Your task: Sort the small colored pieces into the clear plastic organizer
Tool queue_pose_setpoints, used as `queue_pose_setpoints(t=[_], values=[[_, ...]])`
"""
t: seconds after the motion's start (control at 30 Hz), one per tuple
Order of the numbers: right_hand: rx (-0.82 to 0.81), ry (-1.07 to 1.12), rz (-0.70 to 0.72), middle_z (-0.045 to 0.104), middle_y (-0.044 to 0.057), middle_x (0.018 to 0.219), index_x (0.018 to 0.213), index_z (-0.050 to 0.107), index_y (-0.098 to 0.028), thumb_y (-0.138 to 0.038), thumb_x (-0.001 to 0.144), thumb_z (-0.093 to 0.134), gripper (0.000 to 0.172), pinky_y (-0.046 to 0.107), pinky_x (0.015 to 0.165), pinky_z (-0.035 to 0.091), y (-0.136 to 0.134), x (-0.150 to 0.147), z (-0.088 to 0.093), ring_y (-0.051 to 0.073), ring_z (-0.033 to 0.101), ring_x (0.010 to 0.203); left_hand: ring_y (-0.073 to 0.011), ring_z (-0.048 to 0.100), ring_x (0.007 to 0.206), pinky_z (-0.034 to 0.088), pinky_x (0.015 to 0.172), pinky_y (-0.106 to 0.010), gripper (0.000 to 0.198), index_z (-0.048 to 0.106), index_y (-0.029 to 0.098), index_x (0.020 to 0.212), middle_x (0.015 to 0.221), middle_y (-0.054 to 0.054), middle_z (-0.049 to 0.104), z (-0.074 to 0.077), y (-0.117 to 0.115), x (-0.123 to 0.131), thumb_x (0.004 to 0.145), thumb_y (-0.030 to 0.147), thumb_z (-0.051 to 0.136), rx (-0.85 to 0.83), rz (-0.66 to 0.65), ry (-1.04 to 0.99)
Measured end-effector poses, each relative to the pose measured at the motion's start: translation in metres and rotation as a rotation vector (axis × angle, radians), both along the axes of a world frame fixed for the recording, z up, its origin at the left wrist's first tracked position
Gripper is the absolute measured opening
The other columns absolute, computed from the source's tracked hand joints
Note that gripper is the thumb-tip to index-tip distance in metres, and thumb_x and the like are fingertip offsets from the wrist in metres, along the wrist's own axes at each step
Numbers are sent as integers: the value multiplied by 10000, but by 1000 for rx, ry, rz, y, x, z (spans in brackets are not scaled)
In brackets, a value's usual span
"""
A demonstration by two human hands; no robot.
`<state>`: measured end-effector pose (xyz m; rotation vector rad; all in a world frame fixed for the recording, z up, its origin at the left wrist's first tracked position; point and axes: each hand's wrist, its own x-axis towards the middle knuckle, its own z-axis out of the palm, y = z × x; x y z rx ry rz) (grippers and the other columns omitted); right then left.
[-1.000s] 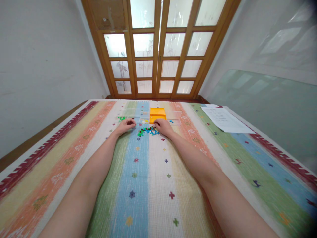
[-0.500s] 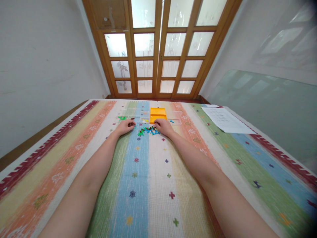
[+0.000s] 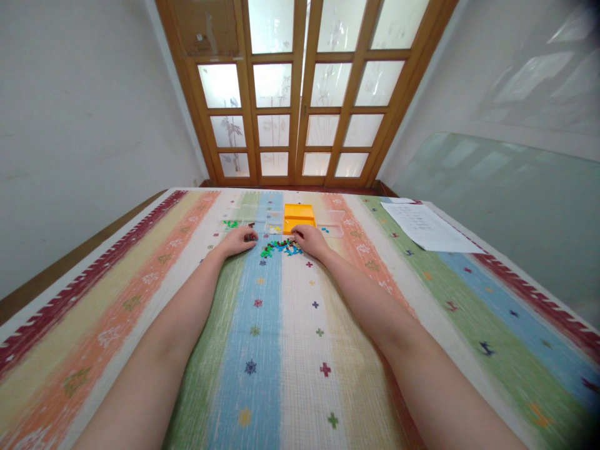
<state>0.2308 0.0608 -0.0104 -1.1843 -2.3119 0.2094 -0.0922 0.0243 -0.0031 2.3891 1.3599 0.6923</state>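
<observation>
A loose pile of small green, blue and dark red pieces (image 3: 282,247) lies on the striped cloth between my hands. My left hand (image 3: 240,240) rests left of the pile, its fingers curled around something I cannot make out. At the pile's right edge my right hand (image 3: 308,239) has its fingers pressed together, in front of an open yellow box (image 3: 300,214); what they hold is too small to tell. Behind my left hand, a clear tray holds green pieces (image 3: 230,224) and a few dark red ones. Yellow pieces (image 3: 275,229) sit left of the yellow box, blue ones (image 3: 325,229) right of it.
The striped tablecloth (image 3: 300,350) covers the table. Printed white paper (image 3: 426,226) lies at the right. Beyond the far edge stand wooden doors with glass panes (image 3: 274,131). A pale green panel (image 3: 506,206) leans along the right wall.
The fingers of my left hand have shifted very slightly to the right. My right hand and the pile look the same.
</observation>
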Motion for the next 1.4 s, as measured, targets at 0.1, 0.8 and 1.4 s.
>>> queue_pose_setpoints(t=[0.1, 0.8, 1.4], values=[[3, -2, -1, 773, 63, 1078, 1065, 768, -222, -213, 970, 550, 238, 285, 858, 476, 0, 0, 0, 220, 681, 1006, -202, 605, 852, 469, 790, -318, 170, 728, 209, 913, 912, -46, 687, 1, 0, 2, 835, 331, 639, 35, 0, 48], [5, 0, -1, 773, 64, 1080, 1067, 765, -224, -218, 976, 546, 237, 290, 863, 479, -1, 0, 1, 220, 681, 1011, -215, 586, 792, 430, 745, -328, 205, 701, 218, 855, 862, -55, 681, -9, 3, 2, 897, 379, 581, 110, 153, 60], [23, 11, 13, 771, 56, 1067, 1062, 761, -232, -225, 974, 544, 234, 289, 857, 473, 3, 1, -4, 217, 677, 997, -181, 583, 744, 436, 705, -283, 166, 619, 213, 935, 822, -26, 671, -8, 9, -11, 941, 350, 526, 149, 539, -346]])
